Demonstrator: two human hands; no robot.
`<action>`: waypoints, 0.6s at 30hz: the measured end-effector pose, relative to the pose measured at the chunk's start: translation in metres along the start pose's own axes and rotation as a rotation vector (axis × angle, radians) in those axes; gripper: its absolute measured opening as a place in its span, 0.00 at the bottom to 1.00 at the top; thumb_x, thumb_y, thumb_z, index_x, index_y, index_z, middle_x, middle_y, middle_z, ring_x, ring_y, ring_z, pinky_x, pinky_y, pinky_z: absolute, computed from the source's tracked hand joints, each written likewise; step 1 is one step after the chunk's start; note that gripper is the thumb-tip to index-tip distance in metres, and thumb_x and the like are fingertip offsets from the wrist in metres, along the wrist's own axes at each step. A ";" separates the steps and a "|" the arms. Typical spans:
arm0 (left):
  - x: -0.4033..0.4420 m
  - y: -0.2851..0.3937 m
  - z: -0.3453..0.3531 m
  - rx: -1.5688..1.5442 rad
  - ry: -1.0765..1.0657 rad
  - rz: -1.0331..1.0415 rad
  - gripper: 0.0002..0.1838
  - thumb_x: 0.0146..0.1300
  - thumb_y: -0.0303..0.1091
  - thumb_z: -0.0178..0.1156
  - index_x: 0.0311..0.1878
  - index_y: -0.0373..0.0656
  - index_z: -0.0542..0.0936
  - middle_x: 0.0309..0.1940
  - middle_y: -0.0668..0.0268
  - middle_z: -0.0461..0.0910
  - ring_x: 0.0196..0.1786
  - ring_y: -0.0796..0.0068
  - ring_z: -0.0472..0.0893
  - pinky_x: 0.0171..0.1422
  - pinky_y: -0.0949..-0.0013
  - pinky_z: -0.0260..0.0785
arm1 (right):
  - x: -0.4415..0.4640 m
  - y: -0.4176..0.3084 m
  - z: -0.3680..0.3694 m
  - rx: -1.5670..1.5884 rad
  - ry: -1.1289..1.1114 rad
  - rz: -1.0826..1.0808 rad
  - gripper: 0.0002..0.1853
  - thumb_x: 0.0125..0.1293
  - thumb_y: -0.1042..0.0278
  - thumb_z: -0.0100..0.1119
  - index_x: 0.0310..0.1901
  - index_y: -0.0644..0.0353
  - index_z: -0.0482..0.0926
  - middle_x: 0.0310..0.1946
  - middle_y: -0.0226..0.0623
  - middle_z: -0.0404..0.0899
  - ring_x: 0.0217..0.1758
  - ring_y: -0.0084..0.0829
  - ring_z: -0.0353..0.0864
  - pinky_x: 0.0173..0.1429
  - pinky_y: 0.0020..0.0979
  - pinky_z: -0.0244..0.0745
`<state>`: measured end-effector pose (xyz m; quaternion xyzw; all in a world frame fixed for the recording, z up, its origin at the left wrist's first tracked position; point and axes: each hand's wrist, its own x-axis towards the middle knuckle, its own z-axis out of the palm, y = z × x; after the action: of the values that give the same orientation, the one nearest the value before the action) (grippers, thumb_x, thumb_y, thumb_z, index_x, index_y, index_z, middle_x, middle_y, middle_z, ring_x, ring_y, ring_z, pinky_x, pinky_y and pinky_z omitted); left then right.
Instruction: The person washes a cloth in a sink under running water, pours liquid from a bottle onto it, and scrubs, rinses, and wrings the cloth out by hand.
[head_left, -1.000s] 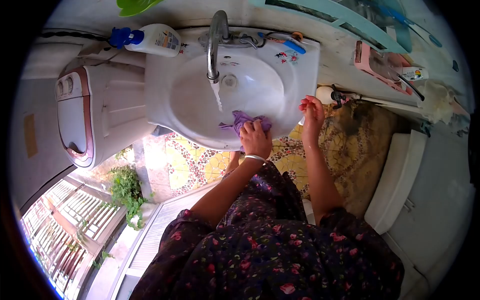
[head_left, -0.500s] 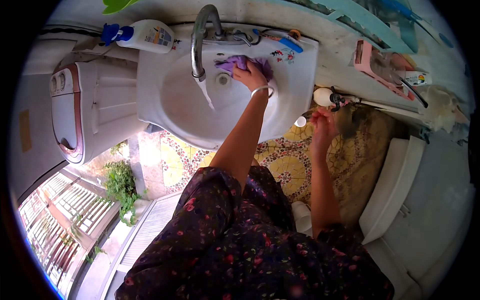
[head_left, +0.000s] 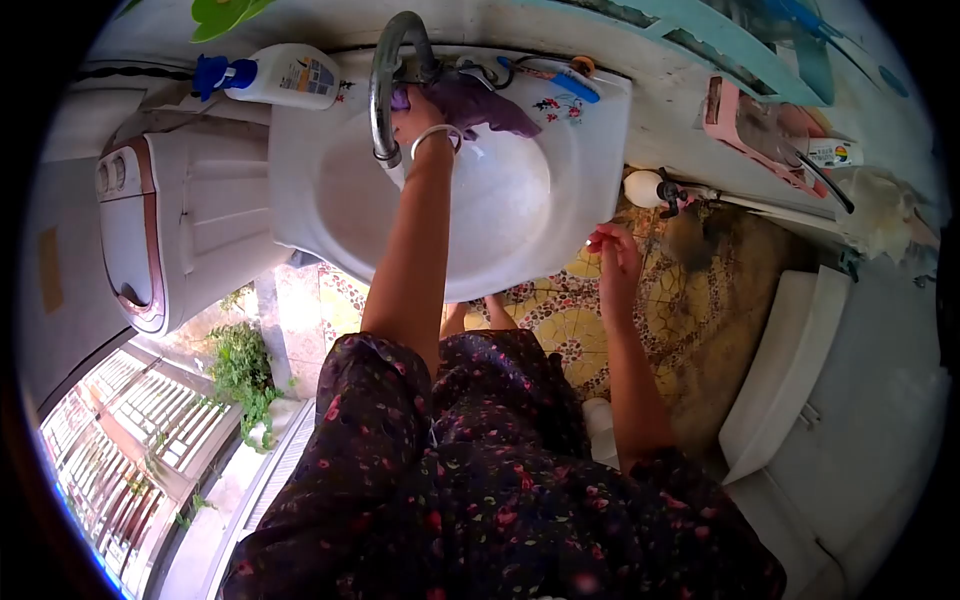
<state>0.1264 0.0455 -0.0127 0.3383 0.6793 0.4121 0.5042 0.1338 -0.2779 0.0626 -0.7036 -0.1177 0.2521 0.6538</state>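
My left hand [head_left: 415, 118], with a white bangle at the wrist, is closed on a purple cloth [head_left: 485, 105]. It presses the cloth against the back of the white washbasin [head_left: 330, 215], just behind the curved metal tap [head_left: 382, 100]. The cloth spreads right along the basin's back rim, and part of it is hidden by the hand. Water comes from the tap's spout beside my wrist. My right hand [head_left: 618, 262] hangs off the basin's right edge, its fingers loosely bent and apart. A small white spot shows at its fingertips; I cannot make out what it is.
A white spray bottle [head_left: 295, 75] with a blue head lies at the basin's back left. On the back right rim is a blue brush [head_left: 575, 85]. A washing machine [head_left: 135, 230] stands left. At right are a pink holder [head_left: 750, 135] and a pipe valve [head_left: 672, 192].
My left hand has moved left with the cloth, from the basin's inside right to behind the tap, and the cloth has spread out. My right hand has shifted slightly left.
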 end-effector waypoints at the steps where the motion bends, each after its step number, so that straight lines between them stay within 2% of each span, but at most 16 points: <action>1: -0.004 0.005 0.005 0.208 0.134 0.019 0.34 0.59 0.50 0.59 0.63 0.44 0.60 0.52 0.48 0.67 0.44 0.51 0.77 0.50 0.53 0.72 | -0.001 0.003 -0.004 0.006 -0.001 0.001 0.09 0.68 0.76 0.45 0.45 0.66 0.75 0.35 0.33 0.77 0.37 0.22 0.75 0.45 0.25 0.72; 2: -0.008 0.008 0.009 0.417 0.269 0.041 0.35 0.58 0.50 0.59 0.64 0.44 0.60 0.53 0.43 0.64 0.45 0.44 0.76 0.50 0.49 0.71 | -0.005 0.010 -0.010 0.027 0.014 0.001 0.09 0.68 0.76 0.44 0.45 0.65 0.75 0.35 0.33 0.77 0.36 0.22 0.75 0.45 0.25 0.72; 3: -0.017 0.007 0.012 0.418 0.268 0.052 0.35 0.58 0.50 0.59 0.64 0.44 0.60 0.53 0.43 0.64 0.45 0.44 0.76 0.50 0.49 0.71 | -0.008 0.017 -0.016 0.049 0.032 0.000 0.09 0.68 0.76 0.44 0.45 0.65 0.75 0.35 0.33 0.77 0.36 0.22 0.75 0.46 0.25 0.72; 5: -0.052 -0.001 0.019 0.316 0.139 0.175 0.32 0.59 0.49 0.57 0.63 0.44 0.62 0.50 0.39 0.61 0.46 0.35 0.71 0.55 0.44 0.63 | -0.016 0.023 -0.026 0.050 0.061 0.007 0.10 0.68 0.76 0.44 0.45 0.65 0.75 0.35 0.33 0.77 0.36 0.22 0.75 0.46 0.25 0.72; 7: -0.085 -0.018 0.020 0.350 0.016 0.325 0.28 0.60 0.43 0.57 0.62 0.47 0.64 0.52 0.37 0.60 0.50 0.34 0.68 0.55 0.44 0.63 | -0.024 0.027 -0.036 0.046 0.083 0.020 0.10 0.68 0.76 0.44 0.46 0.65 0.75 0.35 0.33 0.77 0.36 0.22 0.75 0.46 0.25 0.72; 9: -0.132 -0.038 0.016 0.663 -0.123 0.607 0.25 0.60 0.39 0.57 0.61 0.53 0.66 0.53 0.37 0.59 0.55 0.34 0.64 0.57 0.44 0.63 | -0.029 0.033 -0.041 0.074 0.119 0.041 0.10 0.68 0.77 0.45 0.46 0.64 0.75 0.35 0.33 0.77 0.36 0.22 0.75 0.45 0.26 0.73; 11: -0.152 -0.037 0.000 0.681 -0.409 0.508 0.24 0.61 0.42 0.57 0.60 0.57 0.69 0.57 0.31 0.54 0.61 0.28 0.56 0.63 0.47 0.59 | -0.034 0.037 -0.045 0.060 0.127 0.048 0.09 0.68 0.77 0.45 0.45 0.64 0.76 0.35 0.33 0.77 0.36 0.21 0.75 0.44 0.26 0.73; 12: -0.143 -0.033 -0.009 0.627 -0.465 0.613 0.22 0.60 0.41 0.58 0.58 0.55 0.70 0.56 0.32 0.56 0.57 0.30 0.63 0.61 0.49 0.62 | -0.036 0.037 -0.046 0.064 0.130 0.082 0.09 0.68 0.77 0.45 0.45 0.64 0.76 0.34 0.33 0.77 0.36 0.21 0.75 0.44 0.26 0.73; 13: -0.134 -0.023 -0.017 0.618 -0.461 0.618 0.22 0.60 0.41 0.58 0.58 0.55 0.70 0.56 0.32 0.56 0.57 0.30 0.63 0.61 0.49 0.62 | -0.033 0.035 -0.046 0.068 0.132 0.110 0.09 0.69 0.77 0.45 0.45 0.64 0.76 0.34 0.32 0.77 0.36 0.21 0.75 0.44 0.26 0.73; 15: -0.118 -0.003 -0.038 0.692 -0.792 0.550 0.21 0.60 0.41 0.58 0.56 0.51 0.71 0.55 0.35 0.61 0.50 0.35 0.71 0.58 0.53 0.65 | -0.028 0.025 -0.035 0.002 0.103 0.046 0.08 0.69 0.76 0.45 0.45 0.64 0.75 0.34 0.32 0.77 0.36 0.21 0.75 0.44 0.25 0.73; 16: -0.106 -0.013 -0.045 0.639 -0.782 0.617 0.21 0.60 0.45 0.57 0.55 0.50 0.71 0.49 0.43 0.68 0.48 0.38 0.73 0.57 0.51 0.65 | -0.027 0.017 -0.025 -0.063 0.078 -0.007 0.08 0.70 0.76 0.45 0.45 0.64 0.75 0.34 0.32 0.76 0.35 0.21 0.74 0.44 0.24 0.72; 18: -0.064 -0.055 -0.076 0.425 -0.551 0.287 0.24 0.62 0.47 0.55 0.57 0.44 0.69 0.49 0.41 0.70 0.50 0.37 0.73 0.57 0.51 0.64 | -0.011 -0.012 0.030 0.045 -0.118 0.003 0.07 0.71 0.74 0.46 0.45 0.65 0.74 0.33 0.31 0.76 0.35 0.21 0.74 0.45 0.24 0.72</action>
<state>0.0674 -0.0510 -0.0242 0.6251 0.5344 0.2221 0.5238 0.1107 -0.2560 0.0757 -0.6730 -0.1493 0.2967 0.6609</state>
